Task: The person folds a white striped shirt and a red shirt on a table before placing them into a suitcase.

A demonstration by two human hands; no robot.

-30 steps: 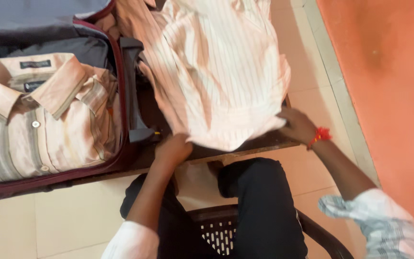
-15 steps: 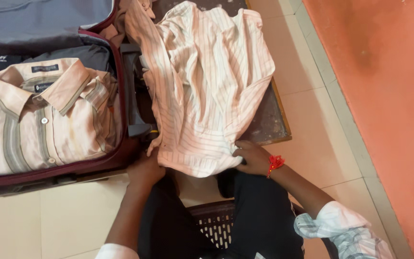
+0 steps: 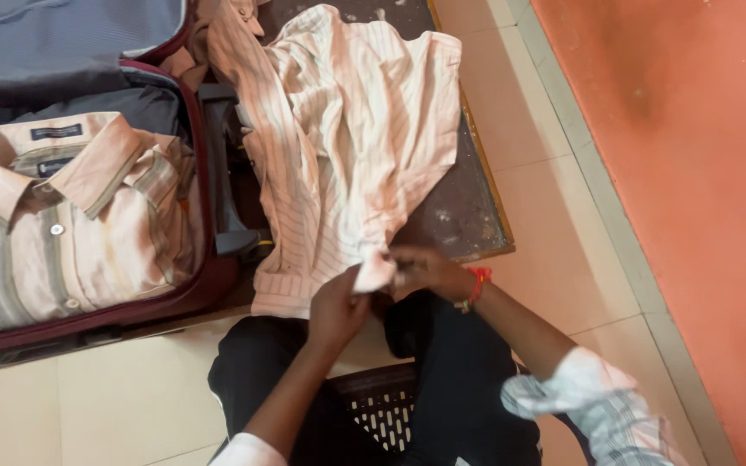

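the left hand (image 3: 337, 309) and the right hand (image 3: 423, 269) are close together, and both pinch the bottom edge of the striped shirt (image 3: 347, 147) near the person's knees. the rest of the shirt lies spread out and wrinkly on the dark low table (image 3: 459, 207), and one part of it hangs over the side of the open red suitcase (image 3: 209, 285). inside the suitcase sits a folded shirt with a collar (image 3: 71, 216), and the person sits on a dark plastic chair (image 3: 382, 414).

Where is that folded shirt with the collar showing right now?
In the head view, the folded shirt lies at the left inside the open maroon suitcase, beside the loose striped shirt spread on the low table.
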